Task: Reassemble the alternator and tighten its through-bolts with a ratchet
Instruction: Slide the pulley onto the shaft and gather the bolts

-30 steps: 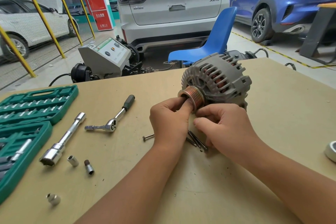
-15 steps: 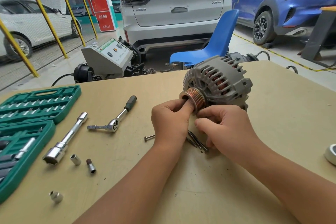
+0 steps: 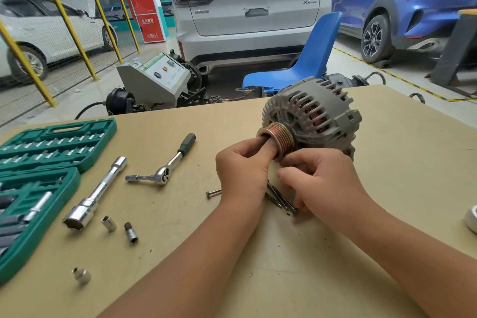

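Note:
A grey alternator [image 3: 317, 113] lies on its side on the tan table [image 3: 400, 162], its ribbed copper-coloured pulley [image 3: 280, 137] facing me. My left hand [image 3: 242, 170] grips the pulley's front rim with thumb and fingers. My right hand [image 3: 322, 183] sits just below the pulley with fingers curled against the alternator's underside; what it holds is hidden. Several long through-bolts [image 3: 280, 196] lie on the table under my hands, one bolt head [image 3: 213, 193] sticking out to the left. The ratchet [image 3: 165, 170] lies left of my hands, untouched.
A green socket case [image 3: 44, 162] is open at the left edge. An extension bar [image 3: 95, 193] and three loose sockets [image 3: 130, 232] lie near it. A white roll [image 3: 471, 217] sits at the right edge. A blue chair [image 3: 304, 59], a test machine and parked cars stand beyond the table.
Both hands stay at the pulley with only small finger shifts; the alternator has not visibly moved.

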Motion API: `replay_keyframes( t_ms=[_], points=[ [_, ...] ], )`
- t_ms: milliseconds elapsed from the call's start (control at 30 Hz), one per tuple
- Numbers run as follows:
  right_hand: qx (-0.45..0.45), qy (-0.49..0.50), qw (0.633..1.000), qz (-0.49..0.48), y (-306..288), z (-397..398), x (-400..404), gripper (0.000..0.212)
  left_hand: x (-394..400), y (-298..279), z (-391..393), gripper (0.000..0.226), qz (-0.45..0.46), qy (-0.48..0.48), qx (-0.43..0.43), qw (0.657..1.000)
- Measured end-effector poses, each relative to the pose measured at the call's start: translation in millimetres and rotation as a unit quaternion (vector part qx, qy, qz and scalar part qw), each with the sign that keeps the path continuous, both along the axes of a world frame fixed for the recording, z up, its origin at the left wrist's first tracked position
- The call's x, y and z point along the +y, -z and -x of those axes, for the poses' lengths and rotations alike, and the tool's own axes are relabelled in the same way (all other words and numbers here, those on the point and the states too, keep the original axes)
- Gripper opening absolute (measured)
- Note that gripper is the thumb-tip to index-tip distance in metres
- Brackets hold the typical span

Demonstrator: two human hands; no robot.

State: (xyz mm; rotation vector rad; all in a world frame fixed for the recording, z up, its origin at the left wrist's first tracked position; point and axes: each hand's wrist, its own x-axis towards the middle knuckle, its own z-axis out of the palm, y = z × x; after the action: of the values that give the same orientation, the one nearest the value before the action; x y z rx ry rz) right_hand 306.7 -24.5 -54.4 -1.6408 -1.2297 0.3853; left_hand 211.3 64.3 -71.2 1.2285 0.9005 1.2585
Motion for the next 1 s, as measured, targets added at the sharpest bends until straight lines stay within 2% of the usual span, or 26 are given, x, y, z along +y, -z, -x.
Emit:
replay_keyframes(
  t_ms=[100,400,567,767,1000],
  points=[
    [0.004,-0.001,1.000,0.001,-0.2,0.1,0.6,0.023,0.3,0.2,-2.5,0.017,0.006,-0.016,0.027,0.999],
    [0.021,0.007,1.000,0.012,-0.5,1.1,0.5,0.014,4.2,-2.1,-1.0,0.012,0.025,0.030,-0.020,0.999],
    [0.017,0.009,1.000,0.012,-0.9,0.0,0.3,0.014,5.1,0.6,0.5,0.014,0.016,0.016,-0.016,1.000],
    [0.016,0.000,1.000,0.006,-2.6,0.8,-0.8,0.025,3.0,4.8,-1.3,0.015,-0.020,-0.015,0.048,0.999],
    [0.020,-0.004,1.000,0.007,-2.6,1.4,-1.1,0.024,5.3,0.4,-1.8,0.018,-0.021,0.006,0.015,1.000]
  ],
)
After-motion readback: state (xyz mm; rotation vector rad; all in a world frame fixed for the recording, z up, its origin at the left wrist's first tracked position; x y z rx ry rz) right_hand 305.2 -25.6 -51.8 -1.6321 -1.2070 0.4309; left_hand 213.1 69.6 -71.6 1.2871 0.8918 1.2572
